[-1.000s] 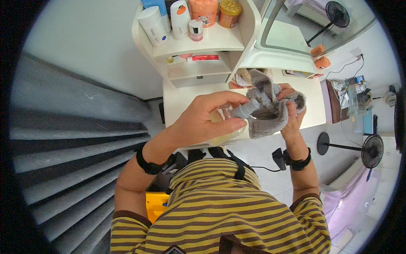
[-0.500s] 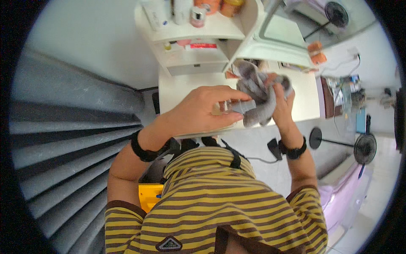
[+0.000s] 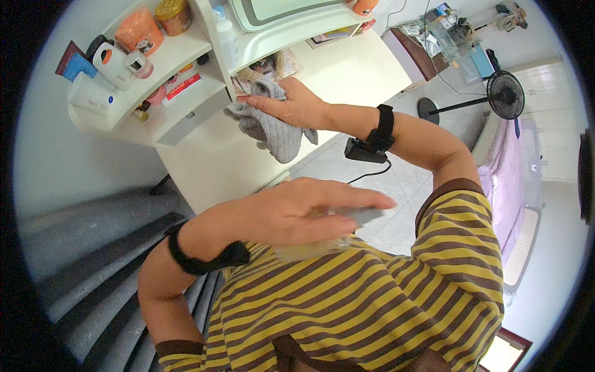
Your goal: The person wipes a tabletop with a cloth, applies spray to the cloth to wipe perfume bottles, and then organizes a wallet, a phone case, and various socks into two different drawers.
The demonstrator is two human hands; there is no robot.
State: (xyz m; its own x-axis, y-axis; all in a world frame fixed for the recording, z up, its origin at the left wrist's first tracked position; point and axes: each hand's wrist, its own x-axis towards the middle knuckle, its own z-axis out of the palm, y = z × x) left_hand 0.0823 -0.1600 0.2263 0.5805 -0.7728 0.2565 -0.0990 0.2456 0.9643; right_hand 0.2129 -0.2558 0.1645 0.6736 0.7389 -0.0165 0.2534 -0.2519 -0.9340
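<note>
Right hand [image 3: 291, 105]: palm down, fingers closed on grey knitted cloth [image 3: 269, 127] at white desk's [image 3: 347, 68] left edge; left hand [image 3: 297, 211]: flat, fingers extended, open, empty, hovering by chest

Bright, even daylight, soft faint shadows, no harsh glare, pale desk [image 3: 347, 68] slightly washed out, strong fisheye bending toward a black round rim, left hand [image 3: 297, 211] close to the lens and soft with blur, fan [image 3: 505, 94] and far corner small but fairly sharp
</note>
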